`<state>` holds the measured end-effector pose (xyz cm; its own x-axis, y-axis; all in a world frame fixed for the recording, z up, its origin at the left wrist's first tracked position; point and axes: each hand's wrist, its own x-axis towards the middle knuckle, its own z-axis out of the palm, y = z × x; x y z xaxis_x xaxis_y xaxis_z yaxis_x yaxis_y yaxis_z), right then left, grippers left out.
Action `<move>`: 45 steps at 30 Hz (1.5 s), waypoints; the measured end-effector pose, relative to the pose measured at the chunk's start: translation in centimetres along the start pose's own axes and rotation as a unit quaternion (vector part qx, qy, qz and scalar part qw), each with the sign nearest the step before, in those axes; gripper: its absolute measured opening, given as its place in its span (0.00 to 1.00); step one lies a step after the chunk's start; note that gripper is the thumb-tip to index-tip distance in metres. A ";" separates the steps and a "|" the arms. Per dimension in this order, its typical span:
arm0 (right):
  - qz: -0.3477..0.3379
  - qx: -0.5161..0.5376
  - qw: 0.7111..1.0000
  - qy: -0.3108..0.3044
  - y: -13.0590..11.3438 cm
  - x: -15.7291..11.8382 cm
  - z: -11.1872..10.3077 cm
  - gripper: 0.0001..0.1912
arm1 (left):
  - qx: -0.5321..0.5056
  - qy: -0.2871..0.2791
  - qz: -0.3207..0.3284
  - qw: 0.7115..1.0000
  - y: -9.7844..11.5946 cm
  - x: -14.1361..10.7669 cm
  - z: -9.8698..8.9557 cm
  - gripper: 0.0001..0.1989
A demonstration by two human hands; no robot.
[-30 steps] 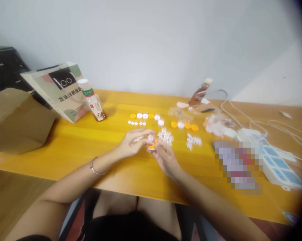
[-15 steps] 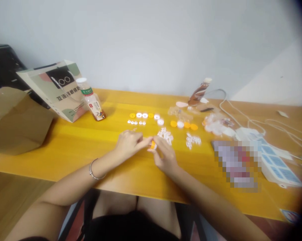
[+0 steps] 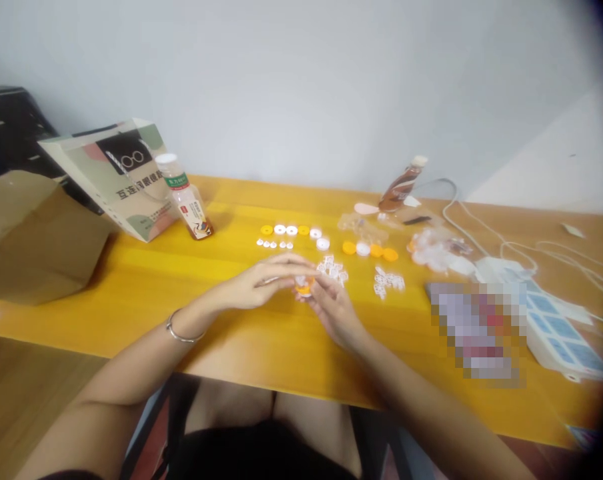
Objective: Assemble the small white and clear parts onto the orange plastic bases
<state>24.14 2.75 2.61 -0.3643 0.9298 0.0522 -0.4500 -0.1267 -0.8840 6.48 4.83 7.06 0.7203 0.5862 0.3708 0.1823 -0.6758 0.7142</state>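
Between my two hands is a small round orange-and-white piece (image 3: 305, 288), partly covered by fingers. My right hand (image 3: 337, 312) grips it from the right, fingertips and thumb pressed around its edge. From the left, my left hand (image 3: 256, 283) reaches across with long, bent fingers, thumb and fingertips on the piece's upper left side. Just behind the hands lies a heap of small white cut-out pieces (image 3: 333, 269). Farther back are a row of yellow and white discs (image 3: 292, 231) and a line of small white knob-like parts (image 3: 273, 245).
More orange and white discs (image 3: 376, 251) and a second white heap (image 3: 389, 281) lie to the right. Beyond are plastic bags (image 3: 434, 250), a cola bottle (image 3: 403, 185), cables and a compartment box (image 3: 561, 333). A tea bottle (image 3: 190, 203) and paper bags (image 3: 136, 187) stand left.
My left hand has changed its hold: its fingers are now stretched out longer over the piece. More of the orange-and-white piece shows between the hands. The view has shifted slightly.
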 end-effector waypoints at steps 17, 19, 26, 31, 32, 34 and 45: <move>0.013 0.048 0.999 0.010 -0.1 0.2 -0.2 0.14 | -0.012 0.064 -0.043 0.997 0.2 1.1 -1.2 0.22; 0.013 0.060 0.998 0.011 -0.2 0.2 -0.2 0.14 | 0.040 0.070 -0.063 0.995 0.4 1.7 -1.5 0.18; 0.021 0.066 0.998 0.012 0.0 0.0 0.0 0.13 | 0.046 -0.072 -0.024 0.996 0.6 2.9 -3.2 0.21; 0.007 0.068 0.997 0.018 0.3 0.2 -0.2 0.13 | 0.068 -0.046 -0.011 0.997 1.1 2.7 -2.7 0.13; 0.006 0.070 0.997 0.020 0.3 0.3 -0.2 0.12 | 0.068 -0.064 0.001 0.996 1.3 2.7 -2.7 0.14; 0.001 0.072 0.997 0.032 0.3 0.3 -0.2 0.12 | 0.087 -0.044 -0.001 0.995 1.4 2.5 -2.6 0.18; -0.044 0.017 0.996 0.071 0.2 0.0 0.3 0.14 | 0.143 0.027 -0.086 0.986 1.3 2.3 -1.4 0.13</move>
<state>23.76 2.61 2.58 -0.2045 0.9770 0.0598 -0.5038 -0.0526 -0.8622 7.40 5.89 9.68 0.6273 0.7211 0.2942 0.4859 -0.6576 0.5757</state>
